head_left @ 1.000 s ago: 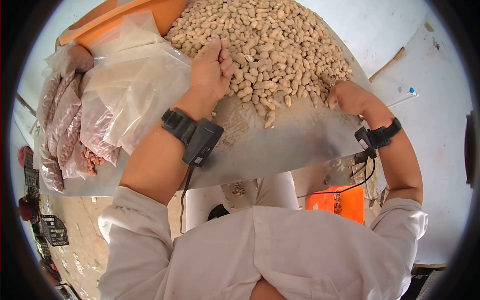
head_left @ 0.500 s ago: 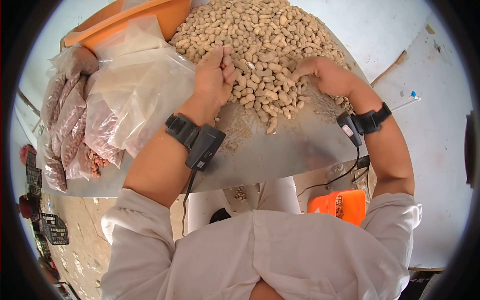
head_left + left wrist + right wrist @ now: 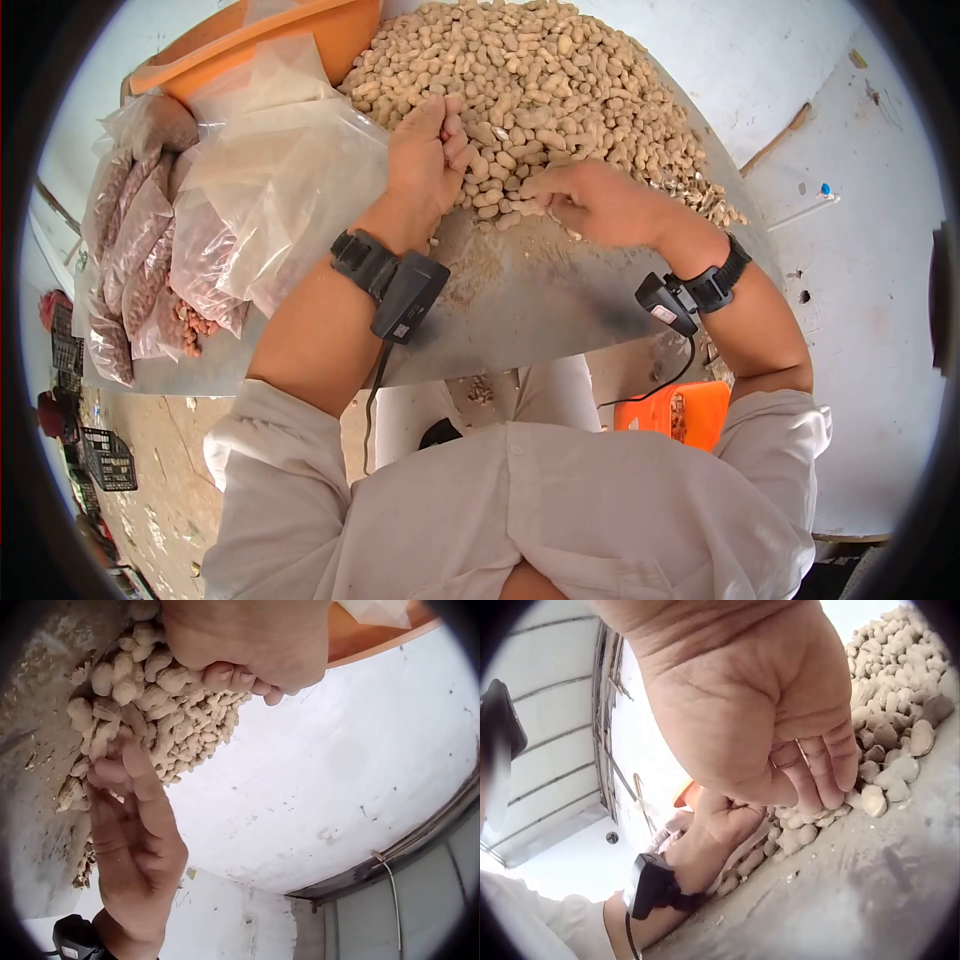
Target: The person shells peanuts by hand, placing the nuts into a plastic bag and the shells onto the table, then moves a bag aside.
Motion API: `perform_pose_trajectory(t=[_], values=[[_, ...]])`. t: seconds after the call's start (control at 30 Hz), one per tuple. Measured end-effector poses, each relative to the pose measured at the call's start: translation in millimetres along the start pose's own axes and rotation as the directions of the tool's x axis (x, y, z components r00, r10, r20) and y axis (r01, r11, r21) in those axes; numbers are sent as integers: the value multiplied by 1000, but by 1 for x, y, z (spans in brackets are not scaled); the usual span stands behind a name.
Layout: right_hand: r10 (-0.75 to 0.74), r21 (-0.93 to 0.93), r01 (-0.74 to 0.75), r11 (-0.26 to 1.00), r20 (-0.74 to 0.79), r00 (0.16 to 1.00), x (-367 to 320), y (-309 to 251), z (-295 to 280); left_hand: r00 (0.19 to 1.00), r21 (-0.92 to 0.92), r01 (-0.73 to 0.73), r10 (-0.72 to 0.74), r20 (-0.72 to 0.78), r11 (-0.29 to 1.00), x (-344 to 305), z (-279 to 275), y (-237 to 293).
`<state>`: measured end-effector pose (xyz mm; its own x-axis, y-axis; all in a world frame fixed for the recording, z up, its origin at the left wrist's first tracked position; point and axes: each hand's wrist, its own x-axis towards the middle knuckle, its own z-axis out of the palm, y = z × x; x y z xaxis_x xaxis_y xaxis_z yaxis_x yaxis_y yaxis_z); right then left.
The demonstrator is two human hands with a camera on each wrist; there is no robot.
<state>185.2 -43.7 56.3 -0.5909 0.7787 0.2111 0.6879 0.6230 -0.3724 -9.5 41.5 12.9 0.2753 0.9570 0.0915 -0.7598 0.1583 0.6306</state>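
Observation:
Unshelled peanuts [image 3: 520, 70] lie in a big pile on a grey metal tabletop [image 3: 500, 300]. At the pile's near left edge is my left hand [image 3: 425, 160], its fingers curled in and no object showing between them. My right hand [image 3: 610, 205] reaches in from the right, fingertips at the front peanuts. In the left wrist view the right hand [image 3: 142, 840] has its fingers bent against the pile's edge. The right wrist view has its fingers [image 3: 821, 769] pointing down onto the peanuts, close to the left hand [image 3: 724, 825].
An orange basin [image 3: 260, 50] stands at the back left. In front of it lie clear plastic bags [image 3: 290, 170] and filled bags of reddish nuts [image 3: 130, 230], with loose reddish nuts [image 3: 195, 325] nearby. Below the table edge sits an orange container [image 3: 710, 405]. Black crates [image 3: 105, 455] are on the floor.
My right hand has swept left from the pile's right edge to its front middle, near the left hand. Peanuts there have shifted left. The left hand has hardly moved.

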Motion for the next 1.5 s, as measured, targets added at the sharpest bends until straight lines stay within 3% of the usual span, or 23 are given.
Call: perform_pose_trajectory(t=[0.03,0.13,0.23,0.43,0.73,0.83,0.9,0.93,1.03,1.17,1.27,1.37,1.5], values=[[-37,-36,35,999,-43,998,2,3,-3,1000,10,-4,4,5,1000,0,0,0],[314,-2,-316,949,-112,943,12,4,-27,1000,34,-9,8,15,999,-2,2,-2],[249,-321,-350,880,-316,916,27,31,-18,1000,34,5,-6,26,999,-4,4,-4],[353,-422,-429,799,-249,902,42,39,-7,999,52,37,-39,36,998,-5,4,-3],[374,-387,-423,819,-200,906,45,40,-8,998,121,45,-49,35,992,-10,9,-7],[268,-324,-366,872,-309,912,42,30,-13,999,139,37,-40,13,990,-9,10,-8],[215,38,-215,976,-349,912,43,22,-11,1000,145,30,-29,-7,989,-10,12,-9],[193,219,-116,969,-373,908,43,19,-10,999,154,22,-25,21,988,-12,13,-9],[180,480,47,876,-415,892,44,14,-2,995,211,12,-32,93,977,-16,17,-8],[237,656,112,747,-420,876,39,15,3,989,315,5,-51,138,949,-20,23,-15],[322,859,180,480,-363,874,37,19,9,991,365,-33,-18,136,930,-21,23,-18],[426,936,190,295,-307,851,40,18,16,990,402,-74,19,139,913,-22,22,-19],[387,919,164,359,-306,870,41,21,21,984,491,-150,80,160,858,-26,25,-20]])
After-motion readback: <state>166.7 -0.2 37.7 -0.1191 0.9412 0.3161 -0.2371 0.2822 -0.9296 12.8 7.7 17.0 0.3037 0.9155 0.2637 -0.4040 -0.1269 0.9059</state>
